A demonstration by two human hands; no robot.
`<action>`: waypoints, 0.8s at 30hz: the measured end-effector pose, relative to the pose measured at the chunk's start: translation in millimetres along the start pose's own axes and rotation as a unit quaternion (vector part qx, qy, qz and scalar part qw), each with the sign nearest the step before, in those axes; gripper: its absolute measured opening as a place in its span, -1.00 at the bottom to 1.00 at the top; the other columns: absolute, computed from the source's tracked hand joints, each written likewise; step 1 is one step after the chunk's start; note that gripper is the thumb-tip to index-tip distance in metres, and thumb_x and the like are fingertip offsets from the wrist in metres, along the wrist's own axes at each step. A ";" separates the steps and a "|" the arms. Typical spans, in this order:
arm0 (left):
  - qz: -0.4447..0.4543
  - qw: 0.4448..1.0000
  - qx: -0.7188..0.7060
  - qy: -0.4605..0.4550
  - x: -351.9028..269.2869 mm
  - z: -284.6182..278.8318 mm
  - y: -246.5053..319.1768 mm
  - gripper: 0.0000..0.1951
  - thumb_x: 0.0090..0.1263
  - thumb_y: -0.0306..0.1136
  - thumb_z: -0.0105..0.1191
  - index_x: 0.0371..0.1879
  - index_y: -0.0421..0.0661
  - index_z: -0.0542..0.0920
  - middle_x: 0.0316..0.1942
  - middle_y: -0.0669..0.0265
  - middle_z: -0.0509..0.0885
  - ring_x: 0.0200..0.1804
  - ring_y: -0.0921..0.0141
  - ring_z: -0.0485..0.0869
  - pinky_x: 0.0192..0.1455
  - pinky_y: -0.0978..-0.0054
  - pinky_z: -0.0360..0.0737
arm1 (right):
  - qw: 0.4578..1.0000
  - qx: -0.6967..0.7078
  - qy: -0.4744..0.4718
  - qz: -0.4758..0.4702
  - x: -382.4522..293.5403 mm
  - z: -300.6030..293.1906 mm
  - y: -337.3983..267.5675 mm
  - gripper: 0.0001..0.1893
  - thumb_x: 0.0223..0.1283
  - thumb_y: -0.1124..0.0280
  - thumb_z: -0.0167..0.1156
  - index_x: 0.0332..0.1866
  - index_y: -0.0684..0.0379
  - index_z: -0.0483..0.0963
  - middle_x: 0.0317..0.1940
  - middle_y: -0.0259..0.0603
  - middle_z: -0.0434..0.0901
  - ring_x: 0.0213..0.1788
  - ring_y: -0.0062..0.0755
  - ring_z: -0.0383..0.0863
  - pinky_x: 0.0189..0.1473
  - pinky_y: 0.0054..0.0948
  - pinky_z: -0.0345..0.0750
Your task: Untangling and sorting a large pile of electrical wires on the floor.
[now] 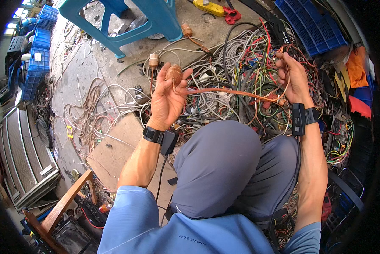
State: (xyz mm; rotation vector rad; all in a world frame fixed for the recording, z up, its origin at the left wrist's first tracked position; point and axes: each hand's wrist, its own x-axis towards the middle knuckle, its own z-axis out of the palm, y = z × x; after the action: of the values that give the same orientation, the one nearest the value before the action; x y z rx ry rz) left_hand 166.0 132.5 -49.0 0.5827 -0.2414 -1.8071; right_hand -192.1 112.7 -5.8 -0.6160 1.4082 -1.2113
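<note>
Between the fingers of my left hand (168, 96) sits a round brown cable connector (174, 75), its ribbed end pointing up. An orange-brown cable (228, 91) stretches from beside that hand across to the right, where it splits into thin strands. My right hand (292, 76) is raised, fingers curled around some thin orange wire (287, 79); the exact grip is partly hidden. Just left of my left hand lies a similar connector with a paler cap (153, 60). A large tangle of grey, black and coloured wires (237, 66) spreads beneath and beyond both hands.
A blue plastic stool (136, 37) stands ahead, with another brown connector (186, 30) beside its leg. Blue crates (315, 30) are at the upper right and far left. A yellow power strip (210, 9) lies at the top. Wooden chair parts (67, 197) are at lower left.
</note>
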 end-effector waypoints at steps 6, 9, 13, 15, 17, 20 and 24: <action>-0.003 1.000 0.014 -0.001 6.6 -7.8 -5.1 -0.39 0.37 -0.61 0.08 0.40 -0.01 0.25 0.27 0.00 0.46 0.09 0.30 0.65 -0.05 0.53 0.72 | 1.000 -0.001 0.016 -0.010 1.2 -4.3 -2.1 -0.66 0.54 0.19 0.04 0.07 0.27 0.54 -0.43 -0.44 0.58 -0.59 -0.73 0.32 -0.55 -0.60 0.22; 0.045 0.995 0.076 0.042 15.3 -22.5 -8.5 -0.43 0.38 -0.58 0.16 0.33 -0.02 0.26 0.02 0.19 0.56 0.01 0.32 0.66 -0.16 0.57 0.65 | 0.999 0.032 -0.014 -0.015 5.8 -9.6 1.2 -0.67 0.52 0.18 0.05 0.06 0.23 0.56 -0.42 -0.47 0.62 -0.56 -0.74 0.36 -0.54 -0.59 0.22; 0.058 0.988 0.096 0.105 20.0 -43.8 -9.9 -0.51 0.44 -0.52 0.16 0.26 -0.01 0.27 -0.09 0.29 0.57 0.03 0.29 0.67 -0.15 0.54 0.63 | 0.985 0.170 -0.033 0.021 9.2 -8.5 -0.5 -0.66 0.44 0.16 0.05 0.07 0.18 0.56 -0.39 -0.43 0.65 -0.48 -0.66 0.47 -0.47 -0.54 0.28; 0.063 0.969 0.149 0.189 19.9 -55.4 -15.2 -0.49 0.46 -0.52 0.14 0.30 0.05 0.23 -0.13 0.31 0.59 -0.05 0.31 0.68 -0.05 0.41 0.62 | 0.978 0.198 -0.067 -0.006 10.6 -12.0 -2.8 -0.68 0.38 0.22 0.06 0.07 0.17 0.56 -0.36 -0.40 0.65 -0.46 -0.61 0.49 -0.44 -0.51 0.31; 0.068 0.966 0.139 0.208 21.6 -82.4 -15.1 -0.47 0.47 -0.51 0.14 0.32 0.04 0.20 -0.12 0.34 0.58 -0.06 0.32 0.67 -0.02 0.42 0.62 | 0.979 0.199 -0.050 -0.019 9.0 -8.0 -3.6 -0.69 0.39 0.24 0.05 0.07 0.17 0.56 -0.37 -0.39 0.64 -0.46 -0.61 0.47 -0.44 -0.51 0.30; 0.057 0.964 0.145 0.216 18.9 -114.5 -16.0 -0.52 0.48 -0.49 0.15 0.30 0.01 0.26 -0.10 0.39 0.57 -0.05 0.34 0.67 0.05 0.38 0.65 | 0.978 0.198 -0.062 -0.022 5.2 -1.7 -5.6 -0.68 0.42 0.24 0.05 0.11 0.18 0.55 -0.29 -0.36 0.63 -0.45 -0.61 0.39 -0.40 -0.51 0.30; 0.040 0.951 0.145 0.270 11.2 -115.6 -22.4 -0.66 0.53 -0.36 0.13 0.19 0.00 0.35 -0.13 0.31 0.63 -0.13 0.37 0.69 -0.07 0.46 0.70 | 0.978 0.190 -0.083 -0.028 5.1 -1.9 -3.1 -0.67 0.46 0.25 0.06 0.16 0.21 0.51 -0.24 -0.38 0.67 -0.40 -0.62 0.54 -0.45 -0.54 0.37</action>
State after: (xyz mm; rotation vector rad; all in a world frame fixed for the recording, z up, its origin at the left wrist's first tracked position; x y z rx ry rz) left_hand 203.0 143.7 -160.8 1.2315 -0.1518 -1.4746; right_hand -195.9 107.7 -5.3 -0.4768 0.9907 -1.3961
